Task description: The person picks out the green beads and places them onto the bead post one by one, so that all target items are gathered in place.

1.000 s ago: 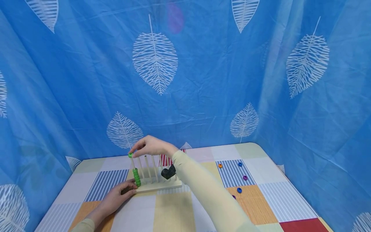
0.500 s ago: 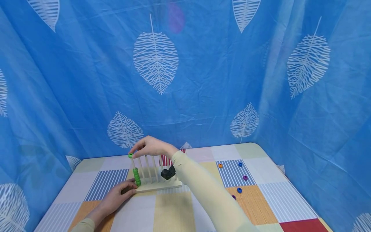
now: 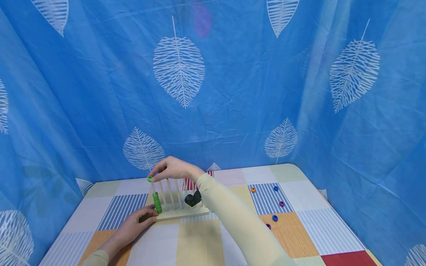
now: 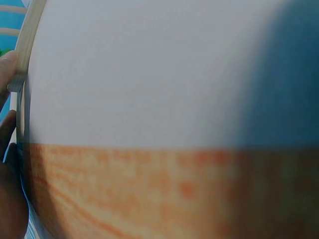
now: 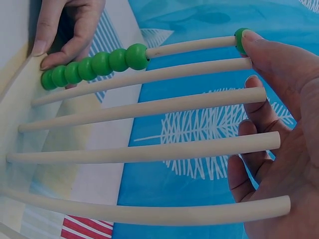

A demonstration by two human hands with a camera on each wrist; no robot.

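Note:
In the head view my right hand (image 3: 176, 168) pinches a green bead (image 3: 150, 179) between thumb and fingertip at the top of the leftmost peg. The right wrist view shows that bead (image 5: 240, 42) right at the peg's end, the other fingers loosely bent beside neighbouring pegs (image 5: 149, 112). Several green beads (image 5: 102, 63) are stacked low on the same peg, with bare wood above them. My left hand (image 3: 136, 223) grips the left end of the pale wooden base (image 3: 183, 213), thumb in front. Its fingers are partly hidden behind the base; the left wrist view catches only some fingers (image 4: 7, 72) at its edge.
Loose beads lie to the right on the patchwork cloth: an orange one (image 3: 253, 190), blue ones (image 3: 274, 218) and purple ones (image 3: 281, 203). A black wrist camera (image 3: 193, 198) hangs under the right wrist. Blue leaf-print curtains (image 3: 233, 92) enclose the table.

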